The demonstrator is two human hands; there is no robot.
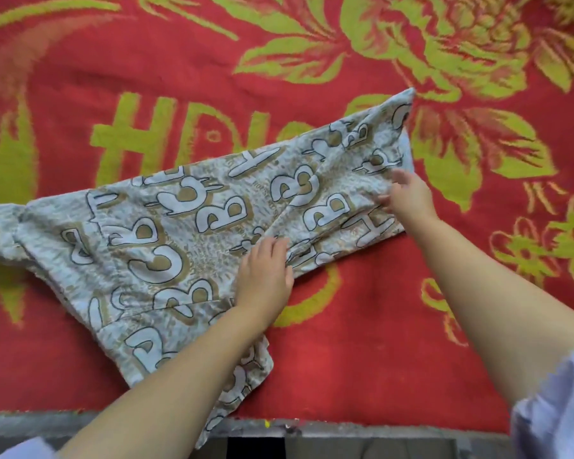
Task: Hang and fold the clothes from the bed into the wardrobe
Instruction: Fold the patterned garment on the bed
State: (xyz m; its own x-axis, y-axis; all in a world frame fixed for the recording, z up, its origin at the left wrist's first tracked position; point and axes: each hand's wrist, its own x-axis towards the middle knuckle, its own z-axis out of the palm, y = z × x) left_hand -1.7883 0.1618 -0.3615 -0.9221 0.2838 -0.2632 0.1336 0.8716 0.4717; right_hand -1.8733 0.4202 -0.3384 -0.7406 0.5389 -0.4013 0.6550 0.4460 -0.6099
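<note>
A light grey garment (179, 233) printed with large white and tan letters lies spread across the bed, stretching from the left edge to the upper right. My left hand (265, 270) lies flat on its middle, fingers straight, pressing the cloth down. My right hand (408, 197) reaches to the garment's right end, where its fingers touch the folded edge; the fingertips are blurred. One part of the garment hangs over the bed's front edge beneath my left forearm.
A red bedspread (362, 342) with yellow-green flowers and letters covers the whole bed. Its front edge (345, 425) runs along the bottom of the view, with dark floor below. A pale lilac sleeve (557, 412) shows at the lower right.
</note>
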